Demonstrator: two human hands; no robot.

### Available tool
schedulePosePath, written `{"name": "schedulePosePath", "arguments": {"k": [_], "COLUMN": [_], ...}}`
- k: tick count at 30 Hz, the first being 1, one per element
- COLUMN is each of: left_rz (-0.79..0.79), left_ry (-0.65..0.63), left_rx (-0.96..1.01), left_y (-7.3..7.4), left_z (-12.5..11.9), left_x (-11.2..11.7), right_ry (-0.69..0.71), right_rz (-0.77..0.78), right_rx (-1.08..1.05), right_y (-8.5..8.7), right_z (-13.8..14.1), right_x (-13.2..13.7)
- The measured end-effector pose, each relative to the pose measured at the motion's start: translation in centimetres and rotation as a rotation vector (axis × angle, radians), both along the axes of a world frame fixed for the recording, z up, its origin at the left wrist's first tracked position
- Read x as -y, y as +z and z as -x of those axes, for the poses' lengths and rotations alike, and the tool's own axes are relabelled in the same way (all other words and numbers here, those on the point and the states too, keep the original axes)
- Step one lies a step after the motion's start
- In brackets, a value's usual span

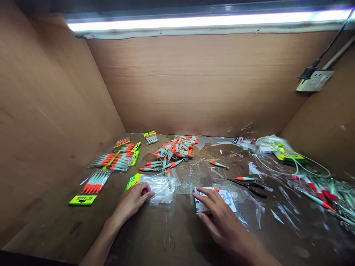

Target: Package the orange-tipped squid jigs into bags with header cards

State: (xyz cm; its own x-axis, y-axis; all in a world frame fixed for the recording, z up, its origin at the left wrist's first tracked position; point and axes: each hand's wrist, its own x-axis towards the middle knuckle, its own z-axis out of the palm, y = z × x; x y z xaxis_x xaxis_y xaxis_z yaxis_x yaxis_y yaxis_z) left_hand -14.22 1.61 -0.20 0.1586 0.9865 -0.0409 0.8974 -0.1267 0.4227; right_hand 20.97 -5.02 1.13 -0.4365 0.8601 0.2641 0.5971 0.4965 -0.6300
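My left hand (138, 196) rests with curled fingers on the left part of a stack of clear plastic bags (162, 192) that have yellow-green header cards (133, 180). Whatever its fingertips may pinch is hidden. My right hand (217, 212) lies over a white block with blue lettering (229, 199), its fingers spread across the top and the thumb by the near edge. An orange tip shows beside those fingers. One orange-and-white fishing lure (169, 178) lies with its hook end over the bags. Behind them is a pile of similar lures (173, 149).
Packed lures (93, 181) lie at the left, several packs in all. Black-handled pliers (251, 187) and loose lures (217, 164) lie right of centre. At the right are a clear bag with white cord (273, 142), plastic scraps and more lures (318, 199). Wooden walls enclose the table.
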Motion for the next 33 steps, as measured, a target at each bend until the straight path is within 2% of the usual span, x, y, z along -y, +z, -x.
{"name": "schedulePosePath", "arguments": {"k": [3, 7, 8, 10, 13, 16, 20, 23, 25, 29, 31, 33], "left_rz": [-0.083, -0.266, -0.332, -0.463, -0.511, -0.374, 0.122, 0.457, 0.528, 0.467, 0.417, 0.365], "left_ry": [0.049, 0.140, 0.128, 0.022, -0.148, -0.246, -0.375, -0.351, -0.276, -0.198, -0.185, -0.185], "left_rx": [-0.053, -0.123, -0.103, -0.014, 0.158, 0.364, 0.591, 0.658, 0.636, 0.529, 0.479, 0.420], "left_y": [1.0, 2.3, 2.4, 2.5, 2.4, 2.5, 2.6, 2.3, 2.1, 2.0, 2.2, 2.6], "left_z": [-0.3, -3.4, -4.7, -7.3, -10.2, -10.8, -10.7, -11.4, -11.8, -10.9, -9.5, -8.0], "left_x": [1.4, 4.6, 5.4, 6.5, 7.1, 7.0, 7.2, 7.7, 8.1, 8.4, 8.3, 7.8], "right_ry": [-0.016, -0.110, -0.105, -0.067, -0.086, -0.113, 0.000, -0.005, -0.069, -0.198, -0.201, -0.151], "right_rz": [0.140, 0.590, 0.681, 0.757, 0.716, 0.723, 0.782, 0.733, 0.644, 0.324, 0.152, 0.046], "right_rx": [-0.188, -0.625, -0.741, -0.909, -0.941, -0.921, -0.986, -0.925, -0.776, -0.390, -0.191, 0.019], "right_y": [-0.3, -1.2, -1.2, -1.0, 0.0, 0.3, -1.0, -2.0, -2.2, -2.2, -2.4, -2.7], "right_z": [0.6, 2.3, 2.8, 3.5, 3.4, 2.3, 1.0, 0.6, 0.4, -0.2, -0.1, 0.4], "right_x": [0.4, 0.4, 0.2, -0.2, -0.6, 0.0, 1.8, 2.7, 2.9, 1.9, 1.0, 0.2]}}
